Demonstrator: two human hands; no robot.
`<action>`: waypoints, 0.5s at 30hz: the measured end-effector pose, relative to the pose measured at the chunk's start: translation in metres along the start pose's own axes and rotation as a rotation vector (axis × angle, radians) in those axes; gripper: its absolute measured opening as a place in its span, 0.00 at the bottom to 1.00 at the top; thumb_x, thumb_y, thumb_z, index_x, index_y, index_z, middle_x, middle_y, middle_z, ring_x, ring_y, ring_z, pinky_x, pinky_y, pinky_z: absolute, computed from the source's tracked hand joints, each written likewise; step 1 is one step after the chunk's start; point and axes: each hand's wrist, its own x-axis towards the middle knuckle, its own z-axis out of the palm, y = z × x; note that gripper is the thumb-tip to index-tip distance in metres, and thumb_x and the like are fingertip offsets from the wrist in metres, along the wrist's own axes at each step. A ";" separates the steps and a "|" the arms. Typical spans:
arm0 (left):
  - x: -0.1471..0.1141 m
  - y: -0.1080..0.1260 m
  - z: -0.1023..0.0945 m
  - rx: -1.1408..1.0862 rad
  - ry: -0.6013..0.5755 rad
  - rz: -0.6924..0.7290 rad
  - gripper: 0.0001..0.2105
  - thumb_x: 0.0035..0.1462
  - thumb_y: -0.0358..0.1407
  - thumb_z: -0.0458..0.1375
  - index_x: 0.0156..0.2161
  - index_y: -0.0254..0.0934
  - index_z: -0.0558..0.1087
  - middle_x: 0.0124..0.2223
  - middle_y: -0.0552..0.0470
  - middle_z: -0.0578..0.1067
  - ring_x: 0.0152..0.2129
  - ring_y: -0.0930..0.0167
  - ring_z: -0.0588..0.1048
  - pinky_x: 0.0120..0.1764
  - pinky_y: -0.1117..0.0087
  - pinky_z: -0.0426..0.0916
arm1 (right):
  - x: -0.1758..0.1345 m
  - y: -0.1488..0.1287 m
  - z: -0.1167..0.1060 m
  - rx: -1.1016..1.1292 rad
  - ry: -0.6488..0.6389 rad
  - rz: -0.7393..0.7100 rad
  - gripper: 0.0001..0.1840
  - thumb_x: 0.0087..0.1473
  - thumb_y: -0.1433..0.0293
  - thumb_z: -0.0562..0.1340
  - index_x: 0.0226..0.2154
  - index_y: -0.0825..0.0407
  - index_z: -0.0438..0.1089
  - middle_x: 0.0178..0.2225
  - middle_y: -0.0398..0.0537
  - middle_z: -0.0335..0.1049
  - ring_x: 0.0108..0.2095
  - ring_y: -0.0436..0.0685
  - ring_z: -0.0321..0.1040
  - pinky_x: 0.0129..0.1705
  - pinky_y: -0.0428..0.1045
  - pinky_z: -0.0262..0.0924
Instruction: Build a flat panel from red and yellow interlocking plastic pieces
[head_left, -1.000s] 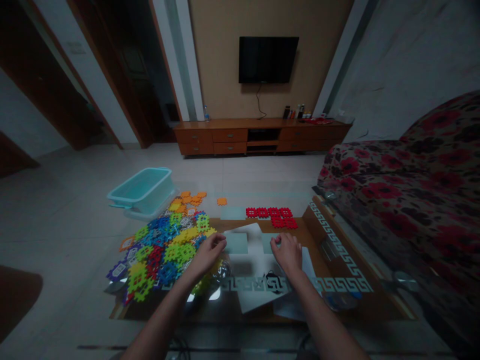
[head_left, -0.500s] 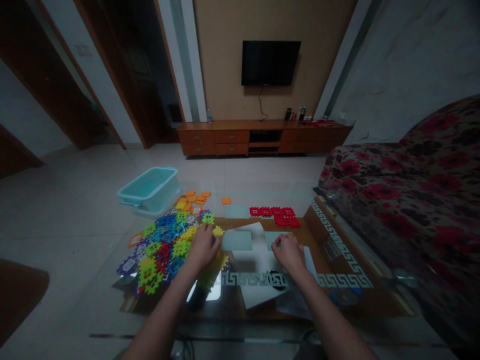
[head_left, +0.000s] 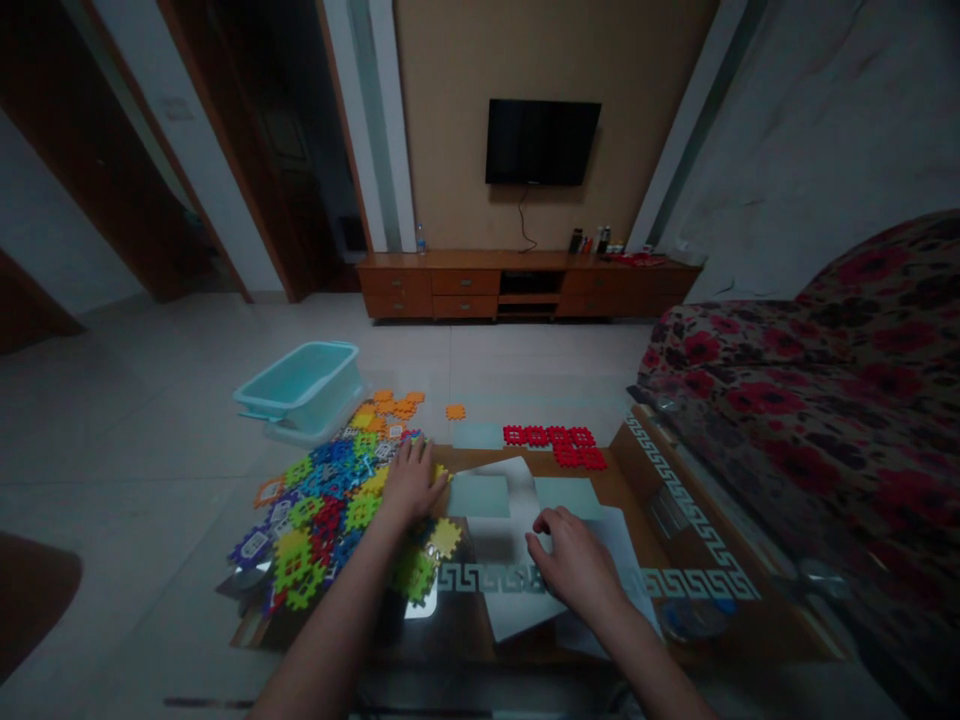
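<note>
1. pile of notched plastic pieces (head_left: 328, 518), mixed colours: heaped flat and overlapping at left of glass worktop (head_left: 705, 583).
2. red pieces (head_left: 559, 437): six, well apart from pile, toward far side; four in one row, two in a nearer row beneath its right end.
3. orange piece (head_left: 455, 411): single, lying between pile and red row, near far edge.
4. left hand (head_left: 411, 482): palm down over right side of pile, moderately spread; grip hidden, cannot tell whether holding a piece.
5. right hand (head_left: 571, 555): half curled above white sheets (head_left: 504, 615), thumb and forefinger narrowly apart; no piece visible in grasp.
6. step in hand, by judgement: selecting from pile.
7. next move, by judgement: calls for fingertip pinch on one piece, freed from overlapping neighbours.
8. writing: none legible; television (head_left: 544, 143) and bottle (head_left: 421, 240) too distant for reading brands or labels.
</note>
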 end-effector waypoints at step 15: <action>-0.015 -0.002 -0.016 -0.009 -0.008 0.001 0.24 0.64 0.46 0.47 0.59 0.34 0.64 0.55 0.37 0.70 0.52 0.54 0.67 0.54 0.53 0.56 | -0.011 -0.014 -0.008 -0.044 -0.074 -0.031 0.09 0.59 0.66 0.58 0.37 0.52 0.71 0.38 0.51 0.75 0.41 0.61 0.71 0.40 0.50 0.56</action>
